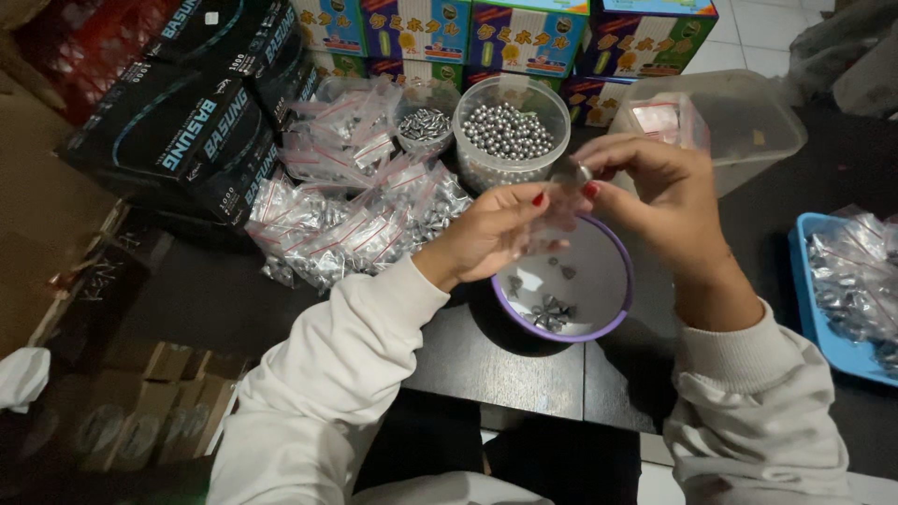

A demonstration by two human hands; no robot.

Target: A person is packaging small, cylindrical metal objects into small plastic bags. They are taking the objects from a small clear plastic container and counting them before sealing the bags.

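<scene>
Both hands over purple-rimmed bowl (613, 309) at table's near edge. Left hand (491, 229) and right hand (655, 192) pinch a small clear bag (552, 220). Tub of steel balls (510, 131) behind.

1. Black boxes (201, 122) with blue-white lettering, stacked at upper left on the tabletop.
2. Colourful cartons (505, 37), blue, purple and yellow, in a row along the far edge.
3. Small clear plastic packets (346, 215), red-striped at the top, heaped between black boxes and round tub.
4. More clear packets (856, 281) in a blue tray at right.
5. Brown cardboard boxes (159, 402), lower left, below tabletop level.
</scene>
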